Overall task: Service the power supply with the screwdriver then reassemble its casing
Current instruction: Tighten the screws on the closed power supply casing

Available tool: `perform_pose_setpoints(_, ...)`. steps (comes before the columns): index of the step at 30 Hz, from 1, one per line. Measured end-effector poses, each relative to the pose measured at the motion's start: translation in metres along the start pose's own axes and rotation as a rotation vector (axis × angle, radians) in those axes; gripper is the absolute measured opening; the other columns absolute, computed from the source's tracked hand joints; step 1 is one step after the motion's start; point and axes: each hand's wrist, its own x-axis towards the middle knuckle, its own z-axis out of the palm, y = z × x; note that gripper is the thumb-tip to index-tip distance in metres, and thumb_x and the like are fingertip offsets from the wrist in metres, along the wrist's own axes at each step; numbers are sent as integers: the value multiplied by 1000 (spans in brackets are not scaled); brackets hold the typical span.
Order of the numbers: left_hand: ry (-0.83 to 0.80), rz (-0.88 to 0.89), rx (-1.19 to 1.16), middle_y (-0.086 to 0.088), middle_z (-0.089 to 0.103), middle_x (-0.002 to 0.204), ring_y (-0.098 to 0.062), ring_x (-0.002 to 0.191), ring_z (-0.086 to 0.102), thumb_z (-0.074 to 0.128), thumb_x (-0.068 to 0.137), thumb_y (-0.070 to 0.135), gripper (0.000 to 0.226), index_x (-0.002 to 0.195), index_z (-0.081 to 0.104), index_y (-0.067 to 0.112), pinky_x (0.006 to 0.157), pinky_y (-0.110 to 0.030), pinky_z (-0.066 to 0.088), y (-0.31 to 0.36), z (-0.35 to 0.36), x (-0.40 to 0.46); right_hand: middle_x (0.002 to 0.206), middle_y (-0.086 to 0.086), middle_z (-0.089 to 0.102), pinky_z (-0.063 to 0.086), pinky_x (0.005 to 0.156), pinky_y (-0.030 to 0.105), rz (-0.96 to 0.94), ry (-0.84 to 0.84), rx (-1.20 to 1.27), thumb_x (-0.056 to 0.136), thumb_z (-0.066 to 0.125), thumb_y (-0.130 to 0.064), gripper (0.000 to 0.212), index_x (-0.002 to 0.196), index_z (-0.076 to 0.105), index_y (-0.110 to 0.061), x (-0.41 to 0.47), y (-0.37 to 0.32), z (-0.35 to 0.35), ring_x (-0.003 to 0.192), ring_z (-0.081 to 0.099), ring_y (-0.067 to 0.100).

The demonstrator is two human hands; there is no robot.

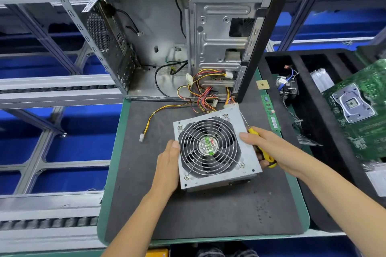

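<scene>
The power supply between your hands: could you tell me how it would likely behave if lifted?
The power supply is a metal box, so probably stiff and heavy for its size. Its cables run into the case and would likely tug. Flat sides suggest no rolling.

The power supply (215, 150) sits on the mat (188, 210) on the counter (110, 173), between the hands; the left hand (167, 165) at its left edge, the right hand (265, 146) with the screwdriver (261, 146) at its right; the computer case (167, 33) stands behind; the tray (313, 131) with the motherboard (359, 110) lies right.

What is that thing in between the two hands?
The power supply, fan grille up, sits between the left hand and right hand in the head view.
</scene>
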Motion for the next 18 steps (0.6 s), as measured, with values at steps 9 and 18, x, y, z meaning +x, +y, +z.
perform_pose_setpoints(9,-4,-18,-13,-32,63,98,-47,89,61,38,76,70,78,103,55,-1,87,-65,46,-1,1,2,72,8,43,29,39,19,1,1,63,71,67,-61,71,108,52,-3,4,10,3,49,38,11)
perform_pose_setpoints(18,-18,59,113,-8,59,69,-19,66,50,29,77,67,38,67,43,33,72,-55,47,0,-3,4,66,3,46,26,37,17,26,-43,91,71,63,-58,73,118,49,-3,6,11,4,44,35,9)
